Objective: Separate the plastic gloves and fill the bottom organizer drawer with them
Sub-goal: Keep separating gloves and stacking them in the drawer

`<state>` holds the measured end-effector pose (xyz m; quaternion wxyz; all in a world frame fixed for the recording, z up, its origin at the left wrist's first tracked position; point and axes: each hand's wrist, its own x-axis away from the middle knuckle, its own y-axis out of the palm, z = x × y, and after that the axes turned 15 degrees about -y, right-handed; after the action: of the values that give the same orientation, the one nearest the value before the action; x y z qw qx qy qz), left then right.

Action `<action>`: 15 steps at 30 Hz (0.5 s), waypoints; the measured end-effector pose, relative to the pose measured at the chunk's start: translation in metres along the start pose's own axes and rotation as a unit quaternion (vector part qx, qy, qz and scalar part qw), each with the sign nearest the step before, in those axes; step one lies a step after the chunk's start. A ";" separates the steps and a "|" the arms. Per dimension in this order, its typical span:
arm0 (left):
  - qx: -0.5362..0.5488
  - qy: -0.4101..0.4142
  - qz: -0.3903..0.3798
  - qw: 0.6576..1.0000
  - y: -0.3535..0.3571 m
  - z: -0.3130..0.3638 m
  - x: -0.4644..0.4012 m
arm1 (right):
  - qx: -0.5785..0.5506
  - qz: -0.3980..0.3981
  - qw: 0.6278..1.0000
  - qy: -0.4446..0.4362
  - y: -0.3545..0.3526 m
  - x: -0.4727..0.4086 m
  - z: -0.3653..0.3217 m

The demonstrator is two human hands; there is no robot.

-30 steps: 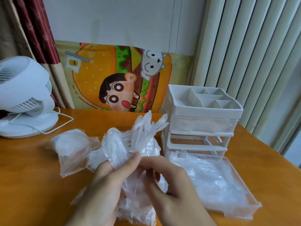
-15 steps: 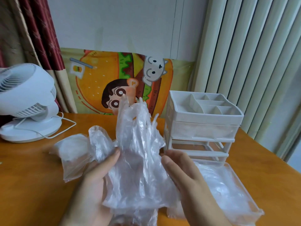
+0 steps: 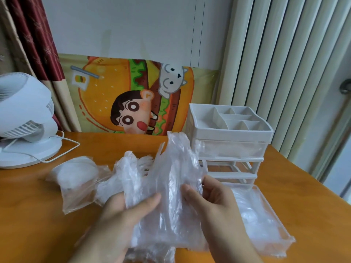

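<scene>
you are working near the front edge of the wooden table [image 3: 28, 215], with bare tabletop lying open to your left and a narrower strip showing on the far right beyond the pulled-out drawer [image 3: 281, 238]. your left hand [image 3: 121, 211] is gripping the bunch of plastic gloves [image 3: 171, 186] from below, thumb pressing across the thin film, while your right hand [image 3: 214, 200] is pinching the bunch's right side, fingers curling round it. the gloves are sitting between your hands just above the table, standing up in crinkled, translucent folds — soft, glossy, with finger shapes poking upward. the clear, boxy drawer is lying on the table just right of your right hand, already holding some crumpled film. behind it the white organizer [image 3: 229, 137] is standing, hard plastic with a divided tray on top and its lower slot gaping open. a clear plastic bag [image 3: 76, 179] with something white inside is resting left of the gloves — close to your left hand. further left a white fan [image 3: 24, 118] is standing, its cord trailing over the table. a cartoon burger cloth [image 3: 133, 95] is hanging behind, with pale vertical blinds [image 3: 284, 63] on the right.
</scene>
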<state>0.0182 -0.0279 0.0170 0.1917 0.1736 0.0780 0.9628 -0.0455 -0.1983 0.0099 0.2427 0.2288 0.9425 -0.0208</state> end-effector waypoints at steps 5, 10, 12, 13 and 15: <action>-0.101 0.053 0.040 0.993 -0.007 -0.010 -0.012 | 0.023 0.058 0.998 -0.002 -0.004 -0.004 0.001; -0.130 0.075 0.090 0.985 -0.004 -0.010 -0.009 | -0.007 0.068 0.997 0.017 -0.012 -0.006 -0.003; -0.143 0.079 0.097 0.982 -0.003 -0.011 -0.009 | 0.002 0.000 1.000 0.026 -0.014 -0.003 -0.001; -0.150 0.078 0.098 0.981 -0.001 -0.011 -0.008 | 0.002 -0.025 0.999 0.034 -0.014 -0.003 0.000; -0.160 0.091 0.112 0.976 -0.001 -0.012 -0.008 | -0.006 -0.045 0.998 0.034 -0.015 -0.002 0.000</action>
<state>0.0210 -0.0314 0.0036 0.0999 0.0597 -0.0798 0.9900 -0.0510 -0.2123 0.0100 0.2109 0.1851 0.9596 -0.0184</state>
